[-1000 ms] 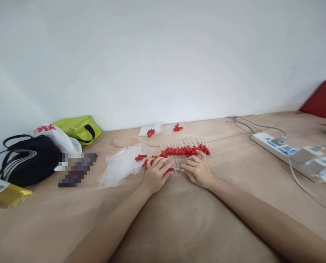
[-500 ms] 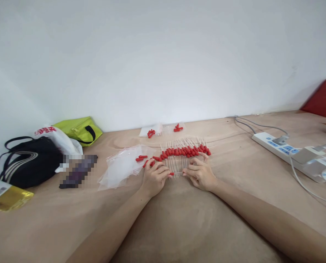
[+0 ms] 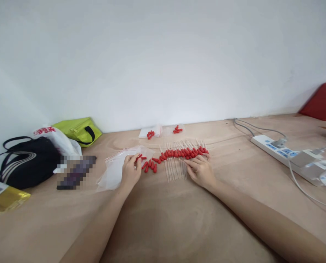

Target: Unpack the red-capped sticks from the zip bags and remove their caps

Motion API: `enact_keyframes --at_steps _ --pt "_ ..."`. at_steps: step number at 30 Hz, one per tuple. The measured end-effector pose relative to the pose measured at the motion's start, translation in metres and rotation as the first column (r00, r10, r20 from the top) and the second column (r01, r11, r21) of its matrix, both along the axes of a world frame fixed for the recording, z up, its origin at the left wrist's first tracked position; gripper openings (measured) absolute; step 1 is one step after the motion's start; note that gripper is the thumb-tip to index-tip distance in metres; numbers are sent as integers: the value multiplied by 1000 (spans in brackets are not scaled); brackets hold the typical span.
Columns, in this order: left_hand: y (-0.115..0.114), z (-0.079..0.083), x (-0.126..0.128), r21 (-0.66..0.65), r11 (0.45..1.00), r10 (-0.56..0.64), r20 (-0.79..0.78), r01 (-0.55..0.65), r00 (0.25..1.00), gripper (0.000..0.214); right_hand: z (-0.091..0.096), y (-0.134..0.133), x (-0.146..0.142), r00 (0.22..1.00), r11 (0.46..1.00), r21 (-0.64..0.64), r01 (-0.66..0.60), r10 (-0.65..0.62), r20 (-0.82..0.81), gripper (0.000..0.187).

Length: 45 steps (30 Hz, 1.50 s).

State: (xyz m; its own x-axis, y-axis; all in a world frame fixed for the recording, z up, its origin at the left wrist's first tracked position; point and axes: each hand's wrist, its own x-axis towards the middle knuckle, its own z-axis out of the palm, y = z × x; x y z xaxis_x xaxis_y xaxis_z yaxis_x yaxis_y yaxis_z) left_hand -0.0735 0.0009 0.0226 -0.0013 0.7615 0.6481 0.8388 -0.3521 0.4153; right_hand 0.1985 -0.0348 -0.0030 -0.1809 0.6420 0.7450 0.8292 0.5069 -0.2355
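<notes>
A row of several clear droppers with red rubber bulbs (image 3: 183,152) lies on the wooden table (image 3: 168,219). My right hand (image 3: 199,168) rests on the clear stems at the row's right end, fingers spread flat. My left hand (image 3: 130,171) is at the left, fingers curled and pinching a red-bulbed piece at the edge of a pile of clear zip bags (image 3: 116,170). A few loose red bulbs (image 3: 150,166) lie between my hands.
Two small bags with red bulbs (image 3: 163,130) lie by the wall. A black bag (image 3: 26,160), a white plastic bag, a green pouch (image 3: 79,128) and a gold box (image 3: 4,195) sit at left. A power strip (image 3: 283,151) with cables is at right, a red object (image 3: 323,102) beyond.
My left hand has left the dropper row and moved left to the zip bags, now pinching a red-bulbed piece. My right hand has stayed on the stems, fingers flattened.
</notes>
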Motion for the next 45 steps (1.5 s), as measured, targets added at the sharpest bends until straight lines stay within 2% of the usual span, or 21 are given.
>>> enact_keyframes --at_steps 4,8,11,14,16,19,23,28,30,33,35,38,41,45 --pt "9 -1 -13 -206 978 55 41 -45 998 27 0 7 -10 997 999 -25 42 -41 66 17" --pt "10 -4 -17 -340 941 30 103 7 994 25 2 9 -16 991 997 -75 37 -27 131 18" --pt "10 -1 -17 -248 968 63 43 -51 997 25 5 7 -20 985 992 -129 17 6 172 18" --pt "11 6 -8 -105 993 33 -129 -47 991 21 8 4 -23 975 986 -168 -12 48 218 26" --pt "13 10 5 -118 993 -25 -231 -3 973 22 9 3 -24 972 984 -174 -37 76 221 35" --pt "18 12 31 -204 979 -59 -306 -5 950 27 9 2 -24 975 985 -156 -70 100 196 47" --pt "27 11 57 -248 969 -63 -311 -17 948 33 7 0 -15 990 991 -129 -45 61 125 42" --pt "33 6 65 -273 962 -77 -299 -8 951 26 3 -7 6 1000 993 -120 -19 19 3 31" --pt "31 5 63 -219 974 -11 -265 -49 964 22 1 -8 11 1000 992 -122 -12 10 -14 30" --pt "20 2 54 -72 991 93 -193 -109 977 18 -2 -8 14 999 995 -104 -3 -1 -36 27" --pt "7 0 48 24 998 69 -160 -66 985 17 -4 -6 14 999 997 -71 4 -7 -49 29" --pt "-15 -4 41 106 990 -77 -123 91 989 16 -4 -4 12 1000 1000 -3 -7 7 -26 41" --pt "-34 -9 43 98 962 -244 -122 256 962 15 0 -5 9 996 998 28 -65 63 62 48" --pt "-42 -12 53 54 936 -338 -133 348 932 14 3 -7 5 972 987 3 -161 158 176 36"
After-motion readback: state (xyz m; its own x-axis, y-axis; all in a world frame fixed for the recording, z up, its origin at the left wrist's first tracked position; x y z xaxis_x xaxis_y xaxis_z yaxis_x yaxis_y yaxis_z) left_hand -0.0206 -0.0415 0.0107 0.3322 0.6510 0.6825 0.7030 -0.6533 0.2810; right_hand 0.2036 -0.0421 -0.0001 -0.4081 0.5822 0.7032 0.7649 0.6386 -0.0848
